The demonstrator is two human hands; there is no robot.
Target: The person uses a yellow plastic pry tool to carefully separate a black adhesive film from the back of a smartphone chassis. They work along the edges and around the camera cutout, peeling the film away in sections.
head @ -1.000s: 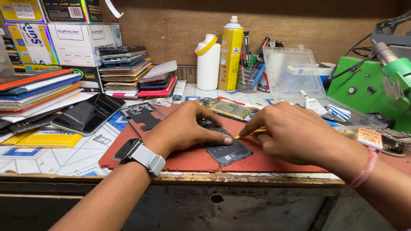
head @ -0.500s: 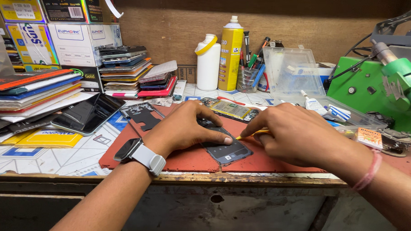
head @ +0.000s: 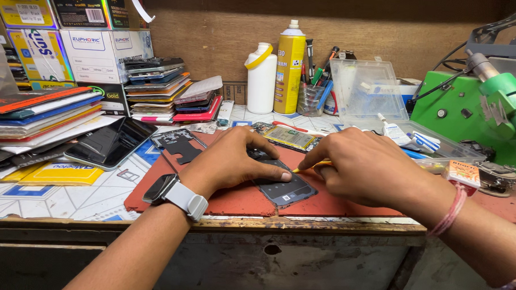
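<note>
Currently a dark phone panel is pinned flat on the red work mat, at the bench's front edge, between both hands. It is pressed down by the left hand, fingers spread, thumb tip on its left edge; nothing is gripped, only held down. A thin yellow tool is pinched in the right hand, fingers closed round it, tip touching the panel's top right edge.

Step in hand, judged: prying or scraping along the panel edge. The next move calls for steady downward pressure from the left hand and a shallow tool angle, so the panel is not cracked or slid off the mat.

Against the frame one second ago, little is changed: both hands are kept in place, the tool tip is shifted only slightly along the edge, the panel is not moved. A circuit board lies just behind, and a black phone well left.
</note>
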